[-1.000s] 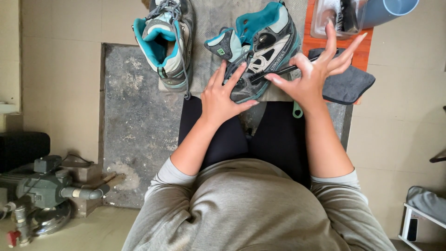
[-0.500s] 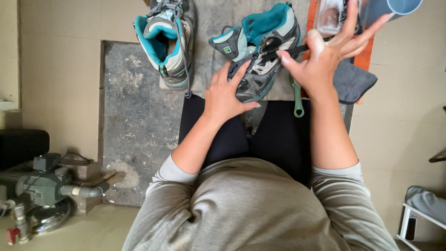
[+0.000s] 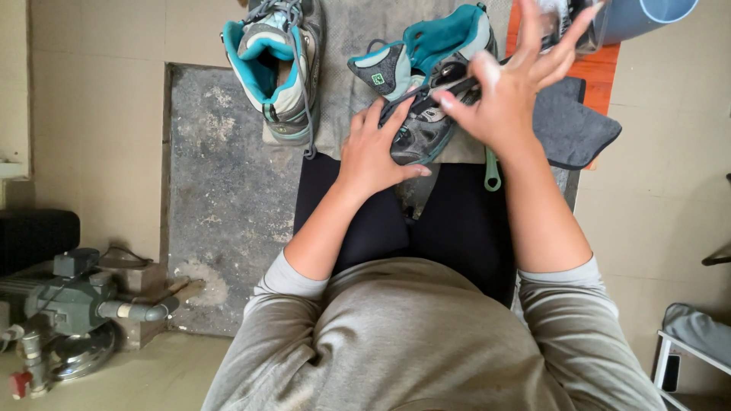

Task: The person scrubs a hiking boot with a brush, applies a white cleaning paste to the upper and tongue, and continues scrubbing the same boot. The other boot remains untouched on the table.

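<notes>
A grey and teal hiking shoe (image 3: 434, 76) lies on its side on a grey mat in front of my knees. My left hand (image 3: 375, 148) presses on its toe end and holds it still. My right hand (image 3: 512, 91) pinches a thin black brush handle (image 3: 457, 85) between thumb and forefinger, its other fingers spread, and the handle lies across the shoe's side. The second shoe of the pair (image 3: 276, 65) stands upright to the left, apart from both hands.
A dark grey cloth (image 3: 575, 129) lies on an orange board (image 3: 598, 65) at the right, with a clear plastic tub (image 3: 567, 23) and a blue cup (image 3: 647, 15) behind it. A green tool handle (image 3: 491, 171) hangs by my knee. A grey pump (image 3: 68, 304) sits at lower left.
My right hand has swept the brush along the shoe's side, up toward the ankle and then slightly back left. My left hand stays on the toe end.
</notes>
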